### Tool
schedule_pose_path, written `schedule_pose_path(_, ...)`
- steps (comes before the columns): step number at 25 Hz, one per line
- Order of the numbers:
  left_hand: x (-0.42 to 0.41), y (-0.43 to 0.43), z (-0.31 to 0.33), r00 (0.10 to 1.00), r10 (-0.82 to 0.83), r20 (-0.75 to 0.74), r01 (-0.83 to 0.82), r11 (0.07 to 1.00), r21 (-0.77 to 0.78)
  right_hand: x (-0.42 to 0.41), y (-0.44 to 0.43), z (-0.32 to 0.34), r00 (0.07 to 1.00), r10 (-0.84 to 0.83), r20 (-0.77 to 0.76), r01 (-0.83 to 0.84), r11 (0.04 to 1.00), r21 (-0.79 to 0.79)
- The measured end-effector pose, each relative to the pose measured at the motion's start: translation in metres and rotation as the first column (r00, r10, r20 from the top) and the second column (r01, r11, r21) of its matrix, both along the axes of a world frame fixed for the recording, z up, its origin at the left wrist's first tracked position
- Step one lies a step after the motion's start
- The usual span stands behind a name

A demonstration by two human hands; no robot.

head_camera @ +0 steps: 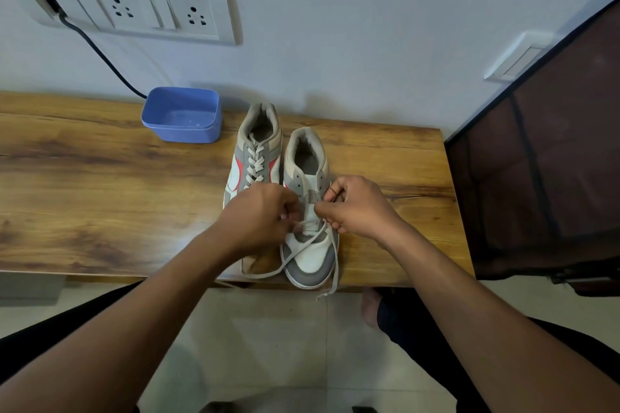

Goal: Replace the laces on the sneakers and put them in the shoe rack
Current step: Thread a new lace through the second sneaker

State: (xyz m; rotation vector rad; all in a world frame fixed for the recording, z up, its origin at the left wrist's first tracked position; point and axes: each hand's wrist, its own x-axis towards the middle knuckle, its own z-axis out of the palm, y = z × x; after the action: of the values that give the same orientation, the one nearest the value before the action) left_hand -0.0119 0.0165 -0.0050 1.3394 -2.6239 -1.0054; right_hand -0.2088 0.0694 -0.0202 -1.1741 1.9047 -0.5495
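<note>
Two grey, white and red sneakers stand side by side on a wooden table (100, 178), toes toward me. The left sneaker (256, 151) is fully laced. The right sneaker (310, 245) has a white lace (292, 260) through only its lowest eyelets, and the lace's two loose ends trail over the table's front edge. My left hand (260, 214) pinches the lace at the shoe's left eyelet row. My right hand (357, 208) pinches the lace at the right eyelet row. Both hands hide the middle of the shoe.
A blue plastic tub (183, 116) sits at the back of the table, left of the sneakers. A black cable (100, 54) runs down from a wall socket panel (151, 10). A dark mesh-fronted cabinet (543, 157) stands right of the table. My knees and a bare foot (370, 308) are below the table edge.
</note>
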Motion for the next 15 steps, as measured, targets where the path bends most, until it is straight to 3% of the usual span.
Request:
schedule_pose_path(5, 0.018, -0.018, 0.019, 0.994, 0.088, -0.059, -0.071, 0.968, 0.242, 0.0, -0.001, -0.001, 1.0, -0.002, 0.009, 0.002, 1.0, 0.011)
schedule_pose_path(9, 0.012, -0.015, 0.013, 1.0, 0.007, 0.013, -0.01, 0.982, 0.186, 0.001, -0.001, -0.001, 1.0, -0.007, 0.016, 0.007, 1.0, 0.012)
schedule_pose_path(12, 0.034, -0.033, 0.016, 0.994, 0.104, 0.032, -0.109, 0.948, 0.3, 0.0, 0.0, -0.001, 1.0, -0.01, 0.013, 0.01, 1.0, 0.008)
schedule_pose_path(15, 0.025, -0.018, 0.016, 0.999, 0.047, -0.014, -0.038, 0.925, 0.377, 0.002, -0.001, 0.0, 1.0, -0.012, -0.004, 0.012, 1.0, 0.004)
